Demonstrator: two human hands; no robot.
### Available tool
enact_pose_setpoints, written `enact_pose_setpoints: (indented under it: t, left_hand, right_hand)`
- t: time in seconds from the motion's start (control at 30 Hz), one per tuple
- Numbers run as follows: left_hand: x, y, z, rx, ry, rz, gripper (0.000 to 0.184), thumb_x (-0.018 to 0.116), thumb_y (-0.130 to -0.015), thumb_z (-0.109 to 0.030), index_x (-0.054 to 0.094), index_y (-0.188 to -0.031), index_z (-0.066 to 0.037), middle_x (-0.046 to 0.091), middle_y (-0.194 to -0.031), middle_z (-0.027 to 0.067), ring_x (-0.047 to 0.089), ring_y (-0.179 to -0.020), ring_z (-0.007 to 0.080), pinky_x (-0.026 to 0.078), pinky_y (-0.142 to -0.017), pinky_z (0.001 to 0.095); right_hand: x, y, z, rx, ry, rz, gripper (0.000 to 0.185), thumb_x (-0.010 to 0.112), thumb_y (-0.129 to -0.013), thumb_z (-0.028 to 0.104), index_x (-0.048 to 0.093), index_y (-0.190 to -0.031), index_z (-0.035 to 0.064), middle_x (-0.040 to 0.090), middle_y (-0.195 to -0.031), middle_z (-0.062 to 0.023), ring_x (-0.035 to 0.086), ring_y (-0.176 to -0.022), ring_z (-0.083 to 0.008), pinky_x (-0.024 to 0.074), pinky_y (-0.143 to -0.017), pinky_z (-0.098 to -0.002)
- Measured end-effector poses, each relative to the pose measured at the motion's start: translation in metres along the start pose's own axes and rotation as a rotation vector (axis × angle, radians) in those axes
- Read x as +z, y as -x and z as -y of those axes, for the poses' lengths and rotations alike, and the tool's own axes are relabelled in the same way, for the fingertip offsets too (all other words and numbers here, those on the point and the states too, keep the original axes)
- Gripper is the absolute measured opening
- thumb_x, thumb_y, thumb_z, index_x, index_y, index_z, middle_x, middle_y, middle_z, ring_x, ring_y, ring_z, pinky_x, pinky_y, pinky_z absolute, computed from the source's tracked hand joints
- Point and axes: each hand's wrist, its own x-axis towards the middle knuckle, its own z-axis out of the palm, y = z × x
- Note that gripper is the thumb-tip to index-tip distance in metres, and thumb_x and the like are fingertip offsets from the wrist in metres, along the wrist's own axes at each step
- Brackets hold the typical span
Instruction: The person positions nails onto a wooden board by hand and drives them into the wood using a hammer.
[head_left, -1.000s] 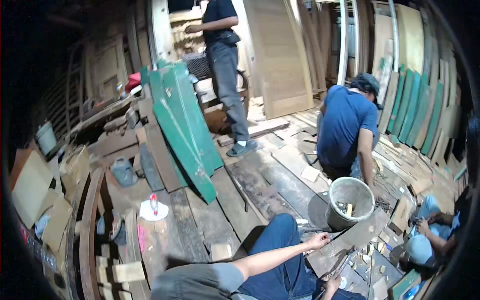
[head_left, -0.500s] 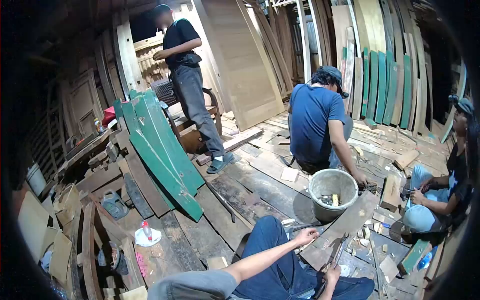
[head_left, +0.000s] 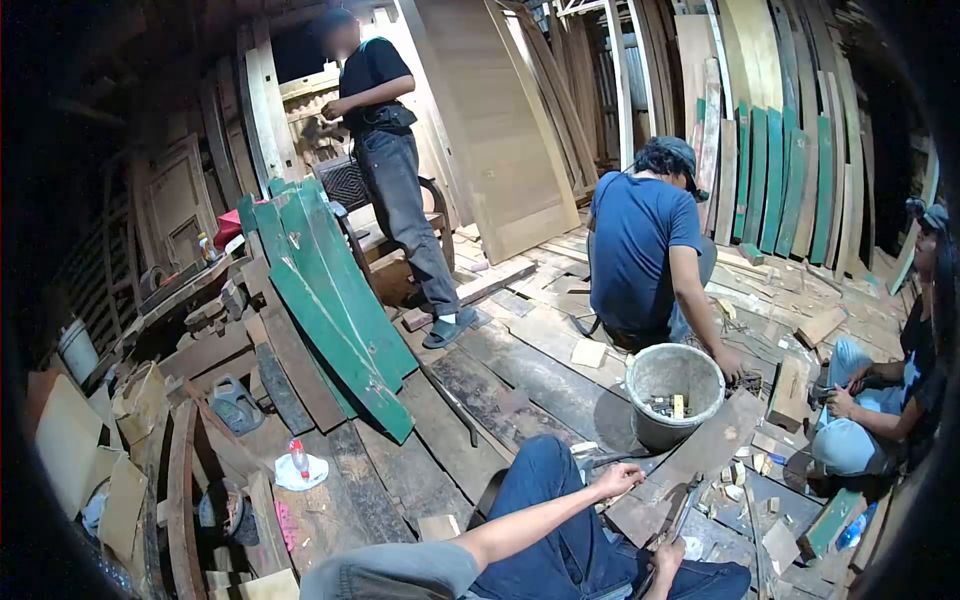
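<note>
My left hand is held above my bent knee, its fingers curled together. Whatever may be between its fingertips is too small to make out. Low in the view, my right hand is wrapped round the lower end of a long, thin dark tool. The tool points up and away from me, and its exact kind does not show. Beyond it lies a wide wooden board on the floor, with small wood offcuts scattered to its right.
A grey bucket holding small items stands ahead. A person crouches behind it, another sits at right, and a third stands at back left. Green planks lean at left. A small bottle stands on white material.
The whole scene has shifted slightly right and down as my head turned. My left hand keeps its curled pose, and my right hand still grips the tool.
</note>
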Motion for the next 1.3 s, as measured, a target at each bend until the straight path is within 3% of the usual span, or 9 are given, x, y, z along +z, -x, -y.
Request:
enact_pose_setpoints:
  t: [0.2, 0.3, 0.6, 1.0, 1.1, 1.3]
  left_hand:
    - [0.005, -0.007, 0.015, 0.037, 0.007, 0.008, 0.032, 0.057, -0.095, -0.034, 0.071, -0.089, -0.006, 0.068, -0.075, 0.0027, 0.057, -0.065, 0.0100, 0.046, -0.061, 0.0292]
    - [0.004, -0.005, 0.011, -0.033, 0.026, 0.041, 0.032, 0.057, -0.096, -0.037, 0.070, -0.091, -0.007, 0.068, -0.081, 0.0049, 0.059, -0.074, 0.0144, 0.048, -0.068, 0.0329]
    - [-0.002, 0.001, -0.003, 0.006, 0.037, 0.051, 0.035, 0.056, -0.097, -0.039, 0.070, -0.092, -0.008, 0.068, -0.082, 0.0060, 0.059, -0.074, 0.0154, 0.047, -0.068, 0.0334]
    - [-0.001, 0.000, 0.000, -0.026, 0.021, 0.078, 0.036, 0.056, -0.097, -0.040, 0.069, -0.093, -0.007, 0.069, -0.082, 0.0058, 0.060, -0.072, 0.0151, 0.048, -0.066, 0.0338]
    - [0.000, -0.001, 0.001, -0.017, 0.012, 0.059, 0.035, 0.056, -0.097, -0.037, 0.069, -0.093, -0.005, 0.069, -0.081, 0.0065, 0.062, -0.072, 0.0156, 0.049, -0.067, 0.0333]
    - [0.001, -0.002, 0.002, 0.014, -0.012, 0.032, 0.034, 0.057, -0.096, -0.035, 0.070, -0.093, -0.004, 0.070, -0.080, 0.0078, 0.064, -0.073, 0.0167, 0.051, -0.069, 0.0334]
  right_hand:
    - [0.005, -0.013, -0.014, 0.021, 0.102, -0.048, 0.056, 0.051, -0.098, 0.050, 0.051, -0.094, -0.0051, 0.054, -0.061, -0.0115, 0.053, -0.041, -0.0222, 0.0391, -0.030, -0.0348]
    - [0.000, 0.005, 0.008, 0.034, 0.081, -0.045, 0.054, 0.051, -0.098, 0.049, 0.051, -0.095, -0.0046, 0.055, -0.063, -0.0115, 0.053, -0.040, -0.0224, 0.0403, -0.030, -0.0353]
    - [-0.002, 0.013, 0.020, 0.050, 0.032, -0.015, 0.053, 0.051, -0.098, 0.049, 0.050, -0.087, -0.0024, 0.053, -0.059, -0.0117, 0.052, -0.038, -0.0221, 0.0386, -0.029, -0.0364]
    - [0.012, -0.044, -0.052, -0.120, 0.150, -0.098, 0.050, 0.050, -0.099, 0.047, 0.052, -0.090, -0.0022, 0.051, -0.056, -0.0107, 0.051, -0.036, -0.0225, 0.0368, -0.028, -0.0356]
    - [0.002, -0.012, -0.007, 0.030, 0.100, 0.001, 0.050, 0.051, -0.099, 0.047, 0.052, -0.095, -0.0026, 0.050, -0.056, -0.0102, 0.051, -0.037, -0.0229, 0.0369, -0.028, -0.0361]
    - [0.002, -0.001, 0.005, 0.058, 0.050, -0.013, 0.047, 0.049, -0.100, 0.047, 0.050, -0.092, 0.0000, 0.050, -0.056, -0.0092, 0.049, -0.035, -0.0220, 0.0363, -0.028, -0.0360]
